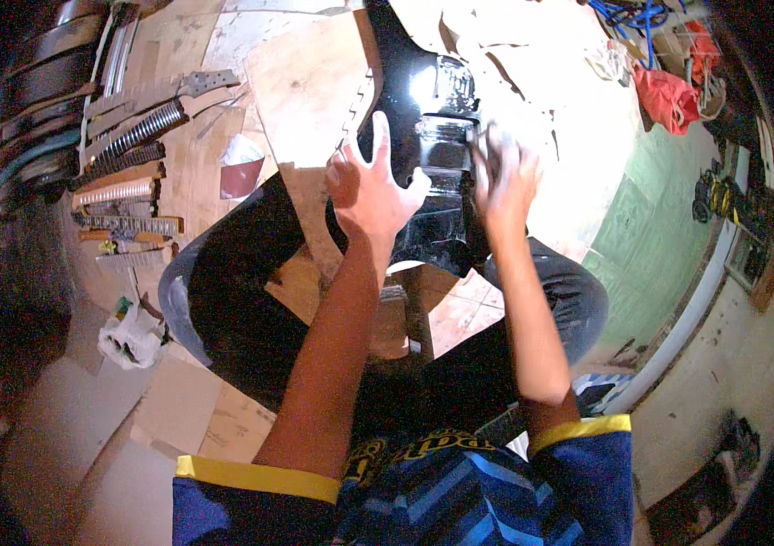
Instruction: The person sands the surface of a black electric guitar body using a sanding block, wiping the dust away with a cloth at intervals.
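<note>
A glossy black electric guitar body with recessed cavities and white dusty smears lies over my lap, between my knees. My left hand rests along its left side with thumb and fingers spread, holding nothing that I can see. At the right edge of the body is my right hand, its fingers bent and smeared by motion. Whether anything sits under those fingers is hidden. Pale dust coats the fingers of both hands. Beside my left hand stands a light wooden board with a notched dark edge.
Several guitar necks lie in a row at the left, near a dark red sheet. Dark curved bodies stack at the far left. A white plastic bag sits by my left knee. Red cloth and blue cord lie upper right.
</note>
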### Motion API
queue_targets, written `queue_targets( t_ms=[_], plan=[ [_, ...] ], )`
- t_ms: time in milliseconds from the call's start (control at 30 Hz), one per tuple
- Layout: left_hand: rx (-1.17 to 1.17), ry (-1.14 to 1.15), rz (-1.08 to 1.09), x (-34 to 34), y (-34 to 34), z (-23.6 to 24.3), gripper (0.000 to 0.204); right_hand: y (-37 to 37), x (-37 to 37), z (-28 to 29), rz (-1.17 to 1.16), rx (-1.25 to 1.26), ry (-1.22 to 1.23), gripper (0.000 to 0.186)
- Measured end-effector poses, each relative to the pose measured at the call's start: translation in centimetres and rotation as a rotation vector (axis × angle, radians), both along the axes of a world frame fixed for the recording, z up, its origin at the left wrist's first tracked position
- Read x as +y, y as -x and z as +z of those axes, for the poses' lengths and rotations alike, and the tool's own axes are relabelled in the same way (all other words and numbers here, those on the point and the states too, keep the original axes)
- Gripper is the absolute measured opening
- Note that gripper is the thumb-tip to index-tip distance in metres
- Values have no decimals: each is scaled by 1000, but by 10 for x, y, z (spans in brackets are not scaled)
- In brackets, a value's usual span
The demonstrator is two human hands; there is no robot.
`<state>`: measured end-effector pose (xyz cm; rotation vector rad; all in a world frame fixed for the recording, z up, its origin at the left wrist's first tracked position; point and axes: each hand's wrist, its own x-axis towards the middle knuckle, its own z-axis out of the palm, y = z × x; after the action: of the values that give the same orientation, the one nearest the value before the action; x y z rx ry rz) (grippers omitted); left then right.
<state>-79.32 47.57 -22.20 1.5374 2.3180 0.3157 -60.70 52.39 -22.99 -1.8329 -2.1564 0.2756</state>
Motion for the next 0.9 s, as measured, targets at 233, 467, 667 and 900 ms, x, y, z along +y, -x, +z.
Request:
queue_targets(
  t_ms=[233,467,667,900],
  plan=[
    [46,-11,-15,-6,8,3,98,-4,-66,5,-18,88,64,38],
    [-21,-70,6,-3,1,-7,99,18,40,8,-28,-1,-108,41],
    [36,-12,-22,0,7,-1,100,-8,-77,6,4,-9,-23,43],
    [-2,-54,-17,-4,3,-8,101,16,33,10,-14,34,-83,34]
  ],
)
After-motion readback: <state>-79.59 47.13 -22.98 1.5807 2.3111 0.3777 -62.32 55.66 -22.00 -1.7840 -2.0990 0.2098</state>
